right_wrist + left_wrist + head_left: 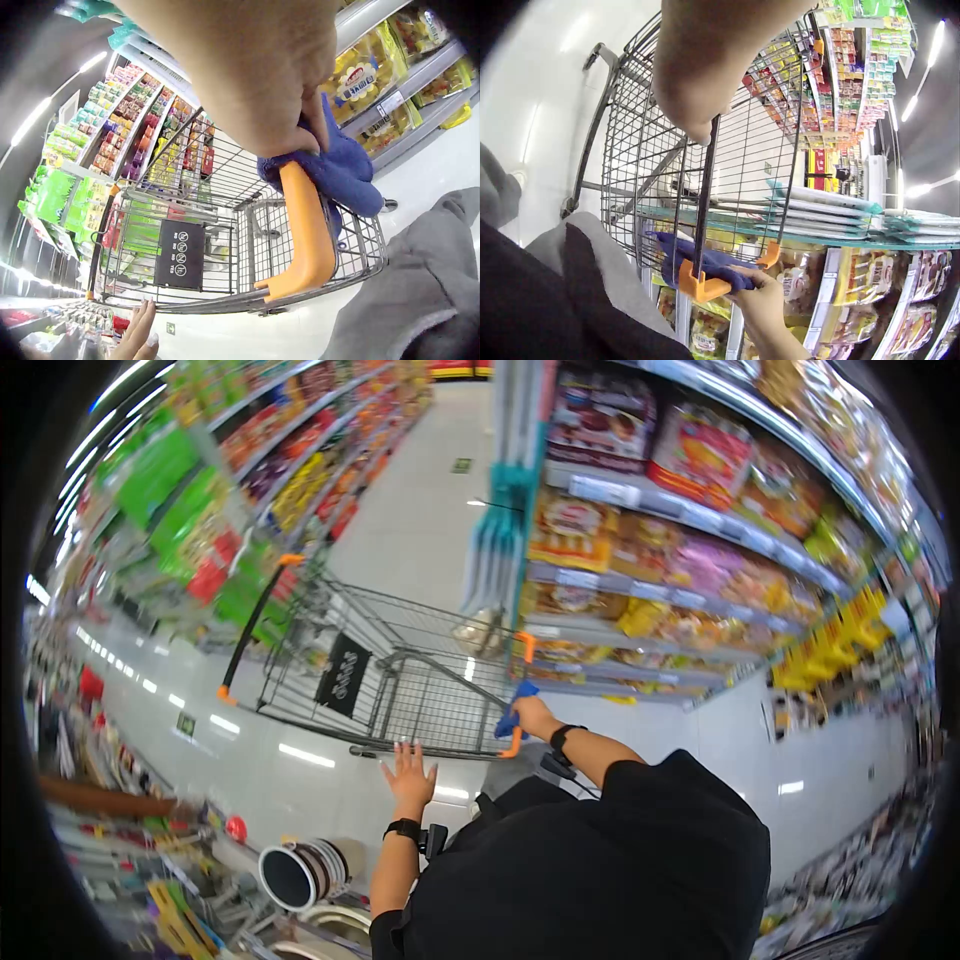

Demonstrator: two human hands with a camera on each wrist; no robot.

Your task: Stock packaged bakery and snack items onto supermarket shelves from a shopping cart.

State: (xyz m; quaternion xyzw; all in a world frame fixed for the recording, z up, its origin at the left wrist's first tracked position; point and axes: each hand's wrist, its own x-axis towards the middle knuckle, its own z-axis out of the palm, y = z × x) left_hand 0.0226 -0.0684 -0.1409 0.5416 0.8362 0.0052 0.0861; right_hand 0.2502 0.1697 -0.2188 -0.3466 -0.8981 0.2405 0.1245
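A wire shopping cart [420,695] with orange corner pieces [304,240] stands in front of the person. The right hand [537,717] grips a bunched blue cloth [337,169] against the cart's side, right by an orange corner piece. In the left wrist view the same cloth lies over the dark bar between two orange pieces. The left hand [408,775] is spread, fingers straight, its fingertips right at the cart's black rim bar [707,180]. Nothing shows in its fingers. A black sign [180,253] with white symbols hangs on the wire side.
Shelves of packaged food [690,550] rise on the right, with more snack shelves [310,445] at the far left. Light teal-edged panels [500,510] stand at the shelf end. White bins [300,875] sit at the lower left. Pale glossy floor [420,490] runs between shelves.
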